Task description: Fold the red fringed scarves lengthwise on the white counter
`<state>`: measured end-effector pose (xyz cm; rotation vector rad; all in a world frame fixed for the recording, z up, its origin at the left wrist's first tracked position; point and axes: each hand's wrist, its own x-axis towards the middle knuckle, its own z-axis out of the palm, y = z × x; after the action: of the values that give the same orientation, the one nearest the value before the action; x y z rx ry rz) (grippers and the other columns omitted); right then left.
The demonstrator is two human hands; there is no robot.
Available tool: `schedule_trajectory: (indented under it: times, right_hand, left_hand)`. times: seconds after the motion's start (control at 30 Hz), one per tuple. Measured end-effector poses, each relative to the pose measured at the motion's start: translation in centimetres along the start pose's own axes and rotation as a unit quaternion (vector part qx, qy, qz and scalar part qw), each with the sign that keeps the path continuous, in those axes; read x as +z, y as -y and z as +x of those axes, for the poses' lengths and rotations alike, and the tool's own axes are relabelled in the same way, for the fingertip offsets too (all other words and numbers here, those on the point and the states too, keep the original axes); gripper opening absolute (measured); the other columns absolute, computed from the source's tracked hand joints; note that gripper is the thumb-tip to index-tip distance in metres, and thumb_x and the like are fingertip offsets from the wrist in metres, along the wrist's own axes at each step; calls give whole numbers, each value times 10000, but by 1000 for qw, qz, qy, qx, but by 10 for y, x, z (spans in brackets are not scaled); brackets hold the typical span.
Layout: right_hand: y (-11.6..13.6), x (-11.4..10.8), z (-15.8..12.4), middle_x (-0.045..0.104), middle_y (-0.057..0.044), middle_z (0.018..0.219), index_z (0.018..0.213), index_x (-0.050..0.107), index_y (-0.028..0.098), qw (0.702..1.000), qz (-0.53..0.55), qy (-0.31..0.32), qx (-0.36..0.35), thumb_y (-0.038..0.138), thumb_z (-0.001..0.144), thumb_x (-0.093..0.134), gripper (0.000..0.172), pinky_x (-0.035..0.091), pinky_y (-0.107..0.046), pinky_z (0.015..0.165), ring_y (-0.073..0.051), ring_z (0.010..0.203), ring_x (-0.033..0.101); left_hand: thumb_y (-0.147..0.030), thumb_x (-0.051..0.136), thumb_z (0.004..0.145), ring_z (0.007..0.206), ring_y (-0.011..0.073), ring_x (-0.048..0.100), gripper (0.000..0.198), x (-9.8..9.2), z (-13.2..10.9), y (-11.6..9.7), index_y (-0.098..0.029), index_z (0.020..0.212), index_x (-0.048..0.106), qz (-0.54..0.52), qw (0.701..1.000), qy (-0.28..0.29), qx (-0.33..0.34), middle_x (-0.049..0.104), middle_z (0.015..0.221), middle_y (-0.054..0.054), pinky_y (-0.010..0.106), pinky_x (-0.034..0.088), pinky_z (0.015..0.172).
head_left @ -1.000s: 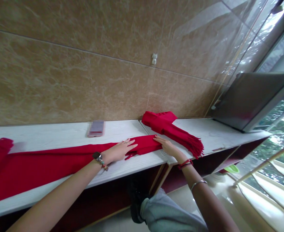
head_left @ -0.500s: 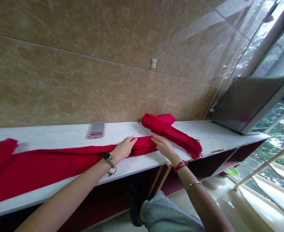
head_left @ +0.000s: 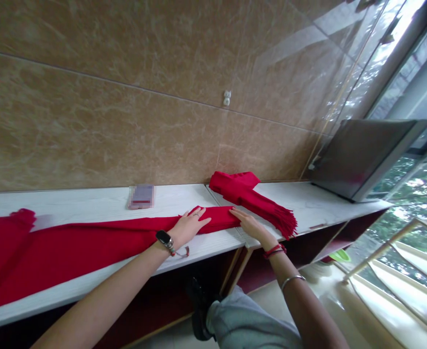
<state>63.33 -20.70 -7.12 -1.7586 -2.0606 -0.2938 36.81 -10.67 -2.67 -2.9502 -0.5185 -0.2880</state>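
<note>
A long red scarf (head_left: pixel 100 249) lies along the white shelf top, wide at the left and narrowed into a folded band toward the middle. My left hand (head_left: pixel 188 227) rests on the folded part with its fingers spread. At the band's right end, my right hand (head_left: pixel 248 224) touches the edge with fingers stretched out. Just beyond it lies a second red scarf (head_left: pixel 252 196), folded across itself, its fringed end pointing toward the front right.
The white shelf top (head_left: pixel 177 193) runs along a brown tiled wall. A phone-like thing (head_left: pixel 141 197), blurred out, lies near the wall. A grey box-like appliance (head_left: pixel 369 157) stands at the right end. Pale wooden rails (head_left: pixel 388 249) are at the lower right.
My left hand has gone from curled fingers at the fold to lying spread on the cloth. The folded band looks flatter. My right hand stays at its right end.
</note>
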Motion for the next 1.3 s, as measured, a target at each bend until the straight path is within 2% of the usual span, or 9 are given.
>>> schedule_trajectory:
  times: [0.23,0.33,0.43,0.53,0.67,0.9,0.97,1.13,1.3]
  right_hand:
    - [4,-2,4,457,-98,1343,1370,322,163,999,-37,-36,-15,-54,678,295,726,382,-374,1019,-185,1223,427]
    - [5,-2,5,441,-96,1355,1367,332,180,998,-45,-51,-15,-50,703,307,703,361,-394,1037,-197,1248,392]
    - [4,1,10,418,-95,1373,1349,371,188,997,-41,-70,-16,-44,721,325,671,338,-398,1053,-201,1276,347]
    - [2,4,13,448,-95,1351,1315,429,189,999,-11,-48,-11,-56,707,318,664,344,-392,1046,-190,1266,363]
    - [-2,7,11,459,-102,1340,1294,460,175,999,38,-16,10,-69,669,308,688,353,-385,1034,-187,1238,406]
    - [-11,11,8,416,-97,1369,1286,474,174,996,70,-37,48,-65,654,304,697,359,-386,1026,-200,1213,437]
    - [-13,12,8,403,-88,1378,1292,468,183,995,73,-38,48,-59,656,306,699,351,-389,1031,-200,1220,428]
    - [-19,17,7,420,-71,1367,1302,453,197,994,83,-43,62,-54,636,306,727,340,-407,1036,-191,1225,420]
    - [-26,20,8,456,-80,1339,1279,483,181,995,76,-28,57,-43,641,310,699,356,-399,1025,-191,1211,438]
  left_hand:
    - [27,382,773,1067,227,534,638,-8,-3,5,-207,1364,325,21,995,-2,-100,400,1366,133,308,483,785]
    - [1,317,828,1067,234,496,516,-17,-5,6,-197,1290,436,66,990,-39,-117,459,1322,103,307,490,735]
    - [-45,282,866,1167,291,408,451,-22,-9,7,-158,1251,488,112,983,-63,-134,419,1357,121,404,447,832]
    - [-36,285,857,1268,321,300,506,-13,-15,4,-192,1318,421,93,989,-5,-116,372,1399,91,521,317,961]
    - [17,285,806,1318,317,224,639,-3,-21,1,-237,1392,283,13,992,70,-104,237,1466,71,577,236,993]
    - [-53,435,753,1356,285,98,710,-26,-6,-2,-239,1406,226,-48,986,136,-79,132,1488,109,554,147,1035]
    - [-147,453,794,1354,276,119,649,-22,5,-6,-205,1403,234,-67,987,131,-72,151,1481,130,532,161,1040]
    - [-400,319,914,1334,258,208,534,2,30,-16,-126,1372,301,-98,993,34,-50,268,1441,154,447,226,1047]
    - [-354,356,909,1348,294,140,512,16,29,-24,-191,1389,280,-77,993,70,-51,200,1472,117,532,192,1039]
